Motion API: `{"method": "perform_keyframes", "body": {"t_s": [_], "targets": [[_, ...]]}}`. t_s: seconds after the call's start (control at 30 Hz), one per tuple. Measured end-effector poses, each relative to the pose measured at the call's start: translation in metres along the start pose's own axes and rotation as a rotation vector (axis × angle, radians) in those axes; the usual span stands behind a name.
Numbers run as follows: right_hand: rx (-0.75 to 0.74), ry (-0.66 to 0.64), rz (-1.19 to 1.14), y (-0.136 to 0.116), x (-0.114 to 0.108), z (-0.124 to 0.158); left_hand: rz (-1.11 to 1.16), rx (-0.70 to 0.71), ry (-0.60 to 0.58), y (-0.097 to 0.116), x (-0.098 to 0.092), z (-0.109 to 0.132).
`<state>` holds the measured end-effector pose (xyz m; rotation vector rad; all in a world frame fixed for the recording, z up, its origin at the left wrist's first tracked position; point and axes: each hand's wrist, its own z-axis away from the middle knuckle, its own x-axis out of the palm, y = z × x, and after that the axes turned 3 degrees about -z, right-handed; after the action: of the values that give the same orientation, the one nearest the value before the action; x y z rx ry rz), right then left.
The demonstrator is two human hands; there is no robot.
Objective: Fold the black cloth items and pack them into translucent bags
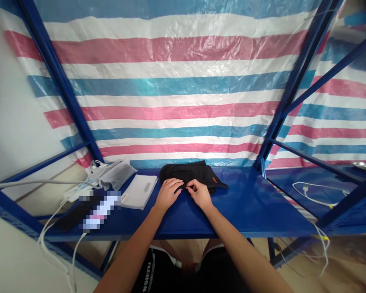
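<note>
A folded black cloth garment [198, 171] with a small orange mark near its right end lies at the back of the blue shelf. My left hand [170, 193] rests at its near edge, with the fingers bent over the cloth and the thumb close to them. Just to the right, my right hand [199, 194] pinches the same edge between thumb and forefinger. The fingertips of both hands almost meet at the middle of the garment. Exactly what lies between the fingertips is small and partly hidden.
To the left are a white notepad [139, 191], a grey-white pouch [117, 175], a white power strip [79, 190] and a blurred phone [100, 211] on a cable. Blue metal posts [61, 85] frame a striped plastic sheet [177, 85]. A white cable [308, 197] lies on the right-hand shelf.
</note>
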<state>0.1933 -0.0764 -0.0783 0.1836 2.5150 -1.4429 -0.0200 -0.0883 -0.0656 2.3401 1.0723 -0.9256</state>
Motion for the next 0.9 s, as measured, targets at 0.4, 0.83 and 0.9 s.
{"method": "perform_keyframes", "body": {"t_s": [0.4, 0.83, 0.9], "targets": [[0.082, 0.006, -0.073, 0.001, 0.004, 0.000, 0.008, 0.056, -0.024, 0.005, 0.011, -0.002], [0.115, -0.069, -0.234, 0.007, 0.006, -0.002, -0.009, 0.092, -0.043, 0.005, 0.007, -0.006], [0.116, -0.099, -0.251, 0.007, 0.005, -0.002, -0.010, 0.099, -0.041, 0.006, 0.008, -0.006]]}}
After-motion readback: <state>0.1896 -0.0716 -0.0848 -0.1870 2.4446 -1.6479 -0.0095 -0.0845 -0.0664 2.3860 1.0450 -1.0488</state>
